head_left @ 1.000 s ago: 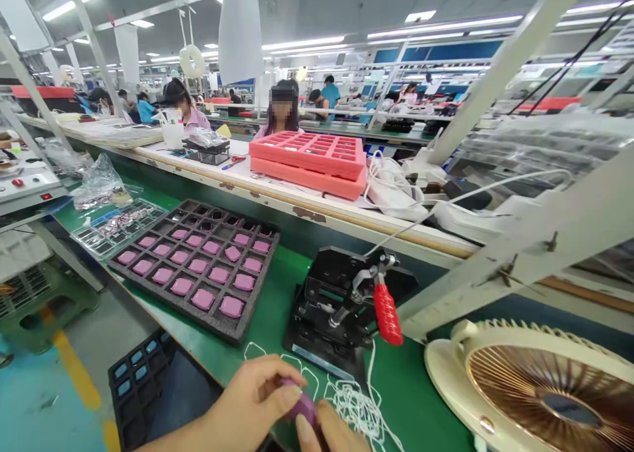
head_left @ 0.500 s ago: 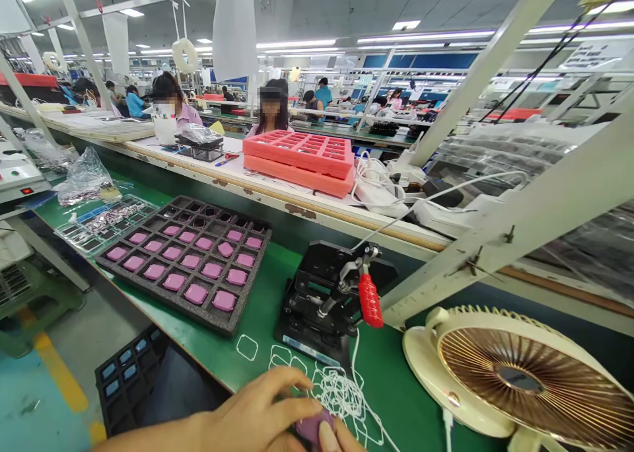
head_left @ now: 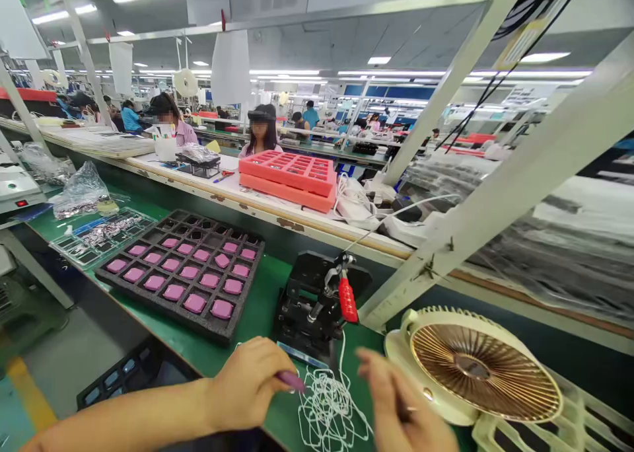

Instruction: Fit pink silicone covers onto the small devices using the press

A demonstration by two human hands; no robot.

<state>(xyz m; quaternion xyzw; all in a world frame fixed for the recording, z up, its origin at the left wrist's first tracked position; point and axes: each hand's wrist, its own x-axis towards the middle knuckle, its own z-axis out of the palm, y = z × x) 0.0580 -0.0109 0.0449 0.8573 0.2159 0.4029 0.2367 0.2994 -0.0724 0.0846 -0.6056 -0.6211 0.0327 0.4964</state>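
Observation:
My left hand (head_left: 252, 382) is closed on a purple rounded-square piece (head_left: 291, 379), seen nearly edge-on between thumb and fingers. Just below it on the green bench lies a tangle of thin white ring-like frames (head_left: 329, 406). To the right of that heap, my right hand (head_left: 401, 406) is lifted and blurred, fingers loosely bent and apart, nothing visible in them. Similar purple pieces (head_left: 193, 302) sit in many pockets of a dark foam tray (head_left: 212, 330) at the left. Behind the hands stands a black clamp fixture (head_left: 307, 313) with a red handle (head_left: 347, 300).
A cream fan (head_left: 475, 366) is on the right, beside a slanting white post (head_left: 495, 207). Red foam trays (head_left: 287, 181) rest on the raised shelf. A clear sheet with small parts (head_left: 104, 234) lies far left. Another dark tray (head_left: 123, 373) is below the bench edge. Co-workers sit opposite.
My hands have come apart: the left moved slightly left, keeping the purple piece, while the right let go of it and moved right. The head view has shifted.

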